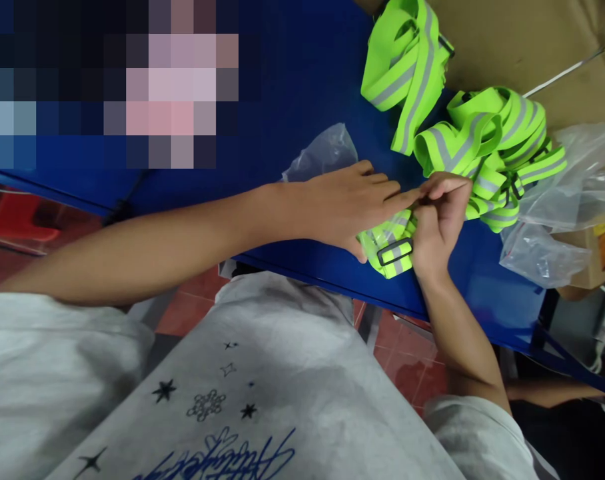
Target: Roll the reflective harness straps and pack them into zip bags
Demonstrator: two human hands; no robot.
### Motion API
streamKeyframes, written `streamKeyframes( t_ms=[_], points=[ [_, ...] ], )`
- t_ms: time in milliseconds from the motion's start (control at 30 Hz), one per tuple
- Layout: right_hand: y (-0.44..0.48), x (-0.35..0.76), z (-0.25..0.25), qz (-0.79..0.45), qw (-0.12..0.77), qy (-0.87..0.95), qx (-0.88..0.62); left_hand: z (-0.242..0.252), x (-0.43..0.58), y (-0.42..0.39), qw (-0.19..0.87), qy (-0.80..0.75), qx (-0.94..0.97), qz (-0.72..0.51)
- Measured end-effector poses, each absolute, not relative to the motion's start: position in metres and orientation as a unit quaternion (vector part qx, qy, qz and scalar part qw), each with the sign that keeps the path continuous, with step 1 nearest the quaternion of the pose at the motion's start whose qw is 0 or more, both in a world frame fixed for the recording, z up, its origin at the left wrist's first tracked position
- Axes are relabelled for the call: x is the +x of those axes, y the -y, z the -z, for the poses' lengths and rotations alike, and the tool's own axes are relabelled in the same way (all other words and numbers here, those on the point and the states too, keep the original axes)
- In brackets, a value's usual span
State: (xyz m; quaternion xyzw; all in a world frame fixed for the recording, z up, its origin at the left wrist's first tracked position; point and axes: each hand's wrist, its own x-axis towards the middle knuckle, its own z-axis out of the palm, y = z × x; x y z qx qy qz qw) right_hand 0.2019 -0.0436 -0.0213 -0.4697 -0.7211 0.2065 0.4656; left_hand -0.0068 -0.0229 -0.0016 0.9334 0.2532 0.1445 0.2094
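Observation:
A folded neon-yellow reflective strap (390,267) with a grey stripe and a black slide buckle lies at the front of the blue table, between my two hands. Clear plastic partly covers it; it looks like a small bag. My left hand (345,207) reaches across from the left, its thumb at the bundle's near side and its index finger stretched toward my right hand. My right hand (441,220) is closed at the bundle's right end, thumb and fingers pinching the plastic's edge. Their exact fingertip contact is partly hidden.
Several loose reflective straps (507,133) are heaped behind my right hand, with another looped strap (407,73) further back. A clear bag (325,153) lies beyond my left wrist. More plastic bags (547,253) and a small cardboard box (590,257) sit on the right. Another person's arm (557,392) shows lower right.

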Motion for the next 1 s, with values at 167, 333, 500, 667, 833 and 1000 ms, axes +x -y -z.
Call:
streamKeyframes(
  t_ms=[167, 333, 500, 667, 833, 1000],
  points=[
    [0.043, 0.195, 0.023, -0.181, 0.49, 0.691, -0.5, 0.009, -0.001, 0.027, 0.163, -0.24, 0.949, -0.122],
    [0.041, 0.213, 0.017, -0.285, 0.491, 0.663, -0.487, 0.007, 0.0, 0.024, 0.143, -0.266, 0.944, -0.13],
    [0.043, 0.227, 0.01, -0.367, 0.431, 0.693, -0.446, -0.009, -0.008, 0.017, 0.098, -0.323, 0.934, -0.12],
    [0.044, 0.219, 0.013, -0.333, 0.449, 0.695, -0.453, -0.008, -0.007, 0.018, 0.081, -0.343, 0.93, -0.108],
    [0.047, 0.217, 0.022, -0.295, 0.454, 0.711, -0.448, -0.003, 0.0, 0.026, 0.078, -0.327, 0.934, -0.123],
    [0.054, 0.209, 0.023, -0.22, 0.473, 0.73, -0.442, -0.004, 0.005, 0.029, 0.111, -0.34, 0.928, -0.107]
  ],
)
